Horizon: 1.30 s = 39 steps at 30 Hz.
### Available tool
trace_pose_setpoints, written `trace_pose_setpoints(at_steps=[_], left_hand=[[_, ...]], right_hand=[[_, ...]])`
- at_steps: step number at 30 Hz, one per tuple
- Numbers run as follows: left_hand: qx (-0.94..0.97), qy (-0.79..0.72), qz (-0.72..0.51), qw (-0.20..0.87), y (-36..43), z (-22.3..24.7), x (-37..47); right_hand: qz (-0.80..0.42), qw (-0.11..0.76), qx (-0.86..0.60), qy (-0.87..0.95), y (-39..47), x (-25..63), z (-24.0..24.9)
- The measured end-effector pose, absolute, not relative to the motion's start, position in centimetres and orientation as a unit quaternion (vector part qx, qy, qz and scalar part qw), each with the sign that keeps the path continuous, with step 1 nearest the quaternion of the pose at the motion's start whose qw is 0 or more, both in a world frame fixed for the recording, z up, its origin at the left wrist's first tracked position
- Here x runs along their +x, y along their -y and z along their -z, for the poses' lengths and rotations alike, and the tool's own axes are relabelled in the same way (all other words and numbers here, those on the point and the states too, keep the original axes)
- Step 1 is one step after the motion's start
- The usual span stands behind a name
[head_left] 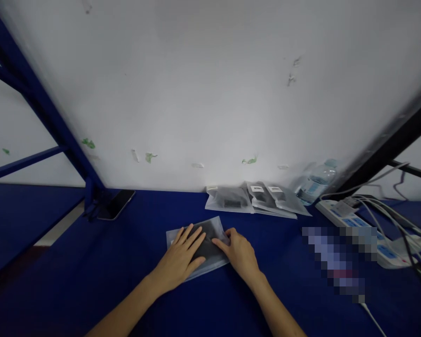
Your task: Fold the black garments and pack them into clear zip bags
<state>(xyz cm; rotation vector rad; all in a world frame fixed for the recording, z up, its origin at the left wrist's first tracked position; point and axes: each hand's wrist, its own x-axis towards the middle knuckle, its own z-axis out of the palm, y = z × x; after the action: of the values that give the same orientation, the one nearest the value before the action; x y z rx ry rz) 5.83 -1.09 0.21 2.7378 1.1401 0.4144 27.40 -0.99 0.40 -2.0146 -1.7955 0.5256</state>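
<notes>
Frosted plastic under both hands on my feed right now: a flat, see-through bag (210, 257) on the blue tabletop (119, 290), a bit below the middle of the frame, with something dark (200, 249) showing through it. I can't make out what that is.

The left hand (180, 257) lies palm down on the bag, fingers spread and pointing to the upper right, thumb out to the side. The right hand (240, 252) is at the bag's right edge — thumb on top, index finger curled near the border. Whether it's actually pinching the plastic, I can't tell from here.

Right of center by the wall (203, 84), I've got more frosted bags (229, 200) overlapping in a row, white labels near their top edges and dark stuff inside. Just beside them a clear bottle (315, 183) leans over to the right. A white power strip (365, 234) with a tangle of cables (382, 210) fills the right side, and near it there's a pixelated thing (331, 260) I can't identify. Over on the left, a dark phone (117, 204) lies beside the blue frame post (56, 112).
</notes>
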Motion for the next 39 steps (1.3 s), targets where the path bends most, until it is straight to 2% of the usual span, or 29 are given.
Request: trace_pose_setpoints(at_steps=[10, 14, 18, 21, 25, 29, 33, 39], left_hand=[[0.909, -0.383, -0.147, 0.073, 1.1, 0.2, 5.4], [0.893, -0.414, -0.152, 0.086, 0.9, 0.8, 5.2], [0.833, -0.491, -0.234, 0.100, 0.0, 1.6, 4.4], [0.788, -0.537, -0.276, 0.121, -0.7, 2.1, 3.7], [0.789, -0.542, -0.261, 0.127, -1.1, 2.6, 3.2], [0.800, -0.533, -0.251, 0.112, -1.2, 3.0, 3.3], [0.805, -0.531, -0.240, 0.108, -1.2, 3.2, 3.2], [0.809, -0.533, -0.224, 0.101, -1.2, 3.5, 3.1]], right_hand=[[-0.215, 0.186, -0.712, 0.643, 0.4, 27.6, -0.2], [-0.205, 0.279, -0.651, 0.676, 0.7, 27.2, 0.3], [-0.217, 0.385, -0.583, 0.682, -1.1, 28.6, -0.7], [-0.117, 0.416, -0.625, 0.650, -4.4, 31.6, -2.9], [-0.014, 0.378, -0.692, 0.615, -8.8, 34.9, -5.1], [0.038, 0.349, -0.671, 0.653, -10.4, 34.0, -4.1], [0.019, 0.216, -0.611, 0.761, -10.8, 31.6, -1.9], [-0.011, 0.187, -0.644, 0.742, -11.7, 31.0, -0.7]])
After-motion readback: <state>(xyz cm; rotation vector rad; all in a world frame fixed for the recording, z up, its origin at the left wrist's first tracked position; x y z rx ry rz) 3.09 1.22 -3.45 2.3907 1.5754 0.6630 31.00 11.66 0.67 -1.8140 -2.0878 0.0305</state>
